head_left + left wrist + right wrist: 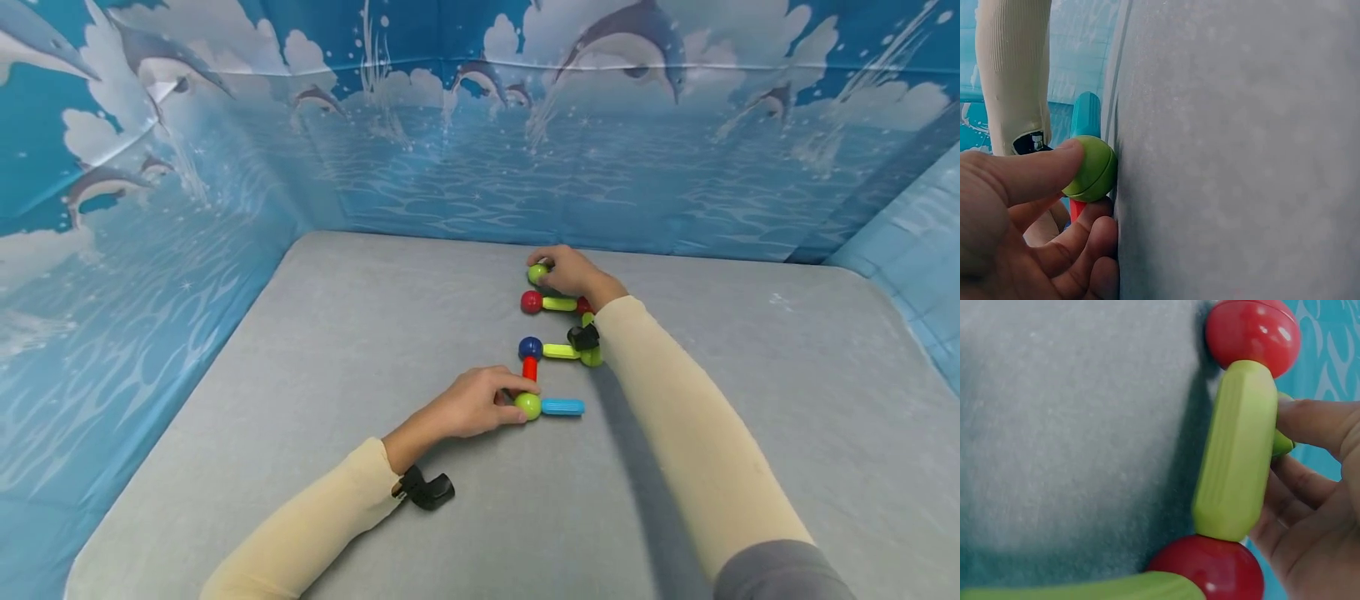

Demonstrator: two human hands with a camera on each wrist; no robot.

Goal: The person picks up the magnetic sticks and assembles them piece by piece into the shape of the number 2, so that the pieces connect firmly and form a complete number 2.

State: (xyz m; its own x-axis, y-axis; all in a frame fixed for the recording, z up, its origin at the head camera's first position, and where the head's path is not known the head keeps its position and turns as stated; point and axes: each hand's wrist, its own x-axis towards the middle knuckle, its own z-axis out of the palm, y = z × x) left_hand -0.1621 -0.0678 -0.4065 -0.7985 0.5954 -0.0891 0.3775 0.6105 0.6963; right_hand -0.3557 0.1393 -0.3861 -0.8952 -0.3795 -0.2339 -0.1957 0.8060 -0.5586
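Observation:
My left hand (474, 403) pinches a green ball (528, 407) between thumb and fingers. A blue rod (562, 407) extends right from that ball, and a red rod (530, 367) runs from it up to a dark blue ball (530, 347). Beyond, a yellow-green rod (561, 351) reaches another green ball (592, 357). At the far end my right hand (572, 271) pinches a separate green ball (537, 273), mostly hidden in the right wrist view. Just nearer lies a yellow-green rod (1238, 450) between two red balls (1254, 334), joined to a further green rod (1085, 589).
The pieces lie on a grey padded surface (375, 317). Blue dolphin-print curtains (480, 167) rise behind it and at both sides. Black cameras (427, 490) sit on both wrists, and the right one covers part of the chain.

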